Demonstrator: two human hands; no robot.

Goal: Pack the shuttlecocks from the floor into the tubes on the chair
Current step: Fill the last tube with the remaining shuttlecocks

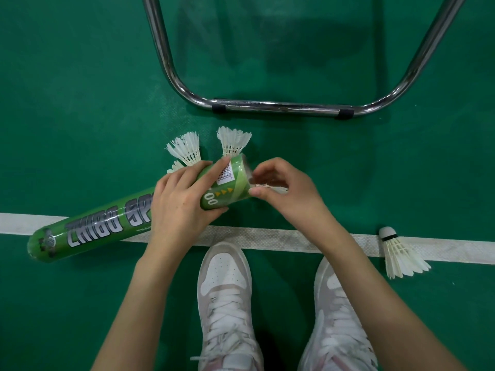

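Left hand [180, 202] grips tube [107, 223]; right hand [288, 192] pinches shuttlecock [270, 187]

Green court floor [80, 89], white line [294, 241] crossing it in front of my shoes [225, 290]. Chrome chair frame [267, 107] stood beyond. Two shuttlecocks [186, 151] lay past the line; another shuttlecock [399, 254] lay on the line at right.

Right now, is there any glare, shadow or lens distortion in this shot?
Head view: bright glare streaks along the chrome chair frame and a sheen on the green tube; soft, even light with a faint shadow on the floor under the chair; wide-angle bending curves the white line; focus is sharp on both hands, left and right.
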